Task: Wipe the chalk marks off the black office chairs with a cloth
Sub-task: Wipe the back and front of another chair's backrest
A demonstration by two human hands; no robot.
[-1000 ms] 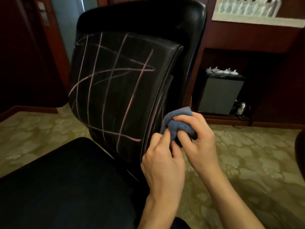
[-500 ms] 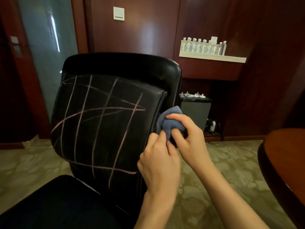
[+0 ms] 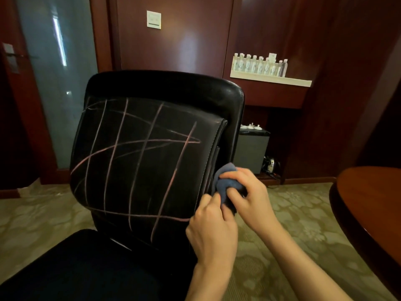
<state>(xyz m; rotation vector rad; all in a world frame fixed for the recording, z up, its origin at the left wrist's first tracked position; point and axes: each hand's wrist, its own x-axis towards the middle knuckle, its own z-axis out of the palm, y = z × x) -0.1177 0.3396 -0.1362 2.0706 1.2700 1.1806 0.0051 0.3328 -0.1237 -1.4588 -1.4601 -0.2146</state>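
Blue cloth (image 3: 225,187) sits bunched in the grip of both hands, right hand (image 3: 245,196) curled around it and left hand (image 3: 211,227) pinching its lower edge, apparently wadding a pad beside the chair (image 3: 152,166) backrest's unwiped chalk marks (image 3: 138,153).

Office chair (image 3: 152,170): black, glossy; backrest crossed with pale pink chalk marks (image 3: 138,146), a loose grid. Cloth (image 3: 225,187): dusty blue. Carpet (image 3: 303,213): olive-beige, floral pattern. Wall panels (image 3: 184,35): dark reddish brown. Round table (image 3: 373,203): reddish brown. Shelf (image 3: 271,80): white.
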